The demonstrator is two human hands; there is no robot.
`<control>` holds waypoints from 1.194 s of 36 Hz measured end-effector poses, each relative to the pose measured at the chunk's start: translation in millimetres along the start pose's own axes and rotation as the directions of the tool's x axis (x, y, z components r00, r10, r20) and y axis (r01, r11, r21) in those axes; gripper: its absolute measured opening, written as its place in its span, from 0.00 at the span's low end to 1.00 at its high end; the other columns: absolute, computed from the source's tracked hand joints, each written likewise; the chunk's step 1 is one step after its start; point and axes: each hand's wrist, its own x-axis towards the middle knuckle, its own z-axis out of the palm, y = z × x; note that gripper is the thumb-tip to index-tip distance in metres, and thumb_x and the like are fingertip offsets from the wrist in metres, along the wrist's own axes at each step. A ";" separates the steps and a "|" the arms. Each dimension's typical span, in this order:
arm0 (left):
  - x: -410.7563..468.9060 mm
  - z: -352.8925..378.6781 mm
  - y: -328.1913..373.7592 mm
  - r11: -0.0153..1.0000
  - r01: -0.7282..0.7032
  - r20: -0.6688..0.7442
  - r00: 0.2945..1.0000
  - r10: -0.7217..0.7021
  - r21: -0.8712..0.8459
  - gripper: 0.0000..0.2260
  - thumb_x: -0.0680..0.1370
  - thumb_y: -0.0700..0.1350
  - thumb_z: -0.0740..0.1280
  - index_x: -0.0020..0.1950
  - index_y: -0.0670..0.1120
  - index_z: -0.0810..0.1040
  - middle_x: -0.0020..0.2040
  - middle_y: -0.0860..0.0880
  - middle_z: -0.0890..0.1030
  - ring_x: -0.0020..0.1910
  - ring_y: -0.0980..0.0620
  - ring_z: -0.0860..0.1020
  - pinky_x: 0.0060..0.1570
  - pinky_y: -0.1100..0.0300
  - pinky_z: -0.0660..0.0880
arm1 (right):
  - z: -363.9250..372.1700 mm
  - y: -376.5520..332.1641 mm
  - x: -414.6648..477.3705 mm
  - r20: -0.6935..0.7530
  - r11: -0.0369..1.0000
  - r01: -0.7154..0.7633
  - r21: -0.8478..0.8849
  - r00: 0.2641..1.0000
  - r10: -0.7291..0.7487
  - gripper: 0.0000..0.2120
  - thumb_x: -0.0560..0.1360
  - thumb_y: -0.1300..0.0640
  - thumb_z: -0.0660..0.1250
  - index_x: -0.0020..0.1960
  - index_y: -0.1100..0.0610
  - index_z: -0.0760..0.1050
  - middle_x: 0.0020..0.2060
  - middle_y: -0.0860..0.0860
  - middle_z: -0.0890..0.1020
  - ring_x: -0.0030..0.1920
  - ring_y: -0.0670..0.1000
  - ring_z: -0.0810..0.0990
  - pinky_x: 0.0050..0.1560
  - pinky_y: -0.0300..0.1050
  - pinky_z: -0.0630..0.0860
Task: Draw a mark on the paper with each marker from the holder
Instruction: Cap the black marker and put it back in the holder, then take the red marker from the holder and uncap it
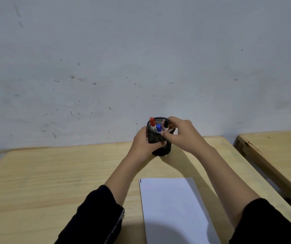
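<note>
One paper (174, 208), three markers (158, 127), one holder (158, 143)

Light wood table (53, 173), set up against a pale wall (106, 59). On it, near the back edge, a black mesh holder (160, 148), standing upright. On it too, closer in, a white paper (173, 208), lying flat, well apart from the holder, with a small dark mark at its far left corner. Off to the right, a second wood table (282, 152), just beside the first.
</note>
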 end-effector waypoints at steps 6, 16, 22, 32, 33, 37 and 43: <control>-0.2 0.0 -0.8 1.000 0.009 0.006 1.000 -0.009 0.009 0.20 0.63 0.47 0.76 0.47 0.61 0.71 0.56 0.48 0.80 0.54 0.50 0.80 0.57 0.50 0.77 | 11.3 -14.8 6.7 -0.064 0.999 0.022 0.048 0.998 -0.019 0.15 0.69 0.56 0.72 0.55 0.56 0.76 0.47 0.50 0.81 0.47 0.49 0.78 0.47 0.40 0.74; -2.8 0.7 -0.8 1.000 0.005 -0.031 1.000 -0.006 -0.028 0.20 0.66 0.44 0.77 0.46 0.61 0.70 0.57 0.47 0.79 0.55 0.50 0.80 0.52 0.57 0.77 | 23.0 -18.7 19.6 -0.093 0.999 -0.032 0.019 0.995 0.033 0.07 0.68 0.60 0.72 0.43 0.55 0.75 0.36 0.50 0.78 0.36 0.46 0.75 0.34 0.33 0.70; -6.9 5.6 -6.7 0.997 0.015 -0.103 0.994 -0.022 -0.072 0.23 0.67 0.45 0.77 0.57 0.48 0.72 0.59 0.50 0.74 0.51 0.60 0.77 0.44 0.69 0.74 | 21.4 -23.3 9.2 -0.223 0.990 0.012 0.141 0.975 0.020 0.05 0.68 0.62 0.71 0.41 0.55 0.76 0.33 0.46 0.77 0.35 0.42 0.76 0.36 0.28 0.70; -16.7 13.4 -1.9 0.991 0.046 -0.178 0.982 -0.068 -0.127 0.25 0.68 0.41 0.77 0.61 0.43 0.71 0.59 0.51 0.70 0.55 0.54 0.76 0.56 0.61 0.74 | -2.7 -60.4 -5.3 -0.399 0.944 0.210 0.254 0.912 -0.095 0.08 0.70 0.64 0.69 0.44 0.53 0.75 0.40 0.46 0.80 0.44 0.45 0.80 0.52 0.39 0.77; -18.2 13.1 -0.3 0.989 0.055 -0.185 0.980 -0.080 -0.135 0.24 0.68 0.40 0.76 0.62 0.43 0.72 0.60 0.51 0.71 0.55 0.54 0.76 0.57 0.60 0.74 | -5.7 -64.9 -7.4 -0.413 0.939 0.230 0.257 0.904 -0.108 0.08 0.70 0.64 0.69 0.45 0.54 0.75 0.40 0.46 0.80 0.45 0.46 0.80 0.53 0.40 0.77; -26.6 8.5 8.4 0.982 0.075 -0.236 0.965 -0.116 -0.174 0.15 0.72 0.36 0.71 0.58 0.43 0.74 0.58 0.47 0.77 0.53 0.52 0.77 0.55 0.59 0.75 | -14.0 -81.0 -18.1 -0.461 0.928 0.289 0.234 0.874 -0.155 0.09 0.71 0.64 0.68 0.46 0.52 0.74 0.41 0.46 0.79 0.46 0.46 0.79 0.54 0.42 0.77; -50.7 -15.3 33.5 0.985 -0.056 -0.259 0.966 0.012 -0.161 0.08 0.75 0.34 0.67 0.53 0.42 0.77 0.48 0.46 0.80 0.43 0.57 0.77 0.40 0.77 0.73 | -20.0 -92.8 -45.2 -0.481 0.923 0.311 0.225 0.860 -0.173 0.07 0.71 0.63 0.68 0.49 0.56 0.77 0.43 0.52 0.81 0.48 0.49 0.79 0.53 0.45 0.78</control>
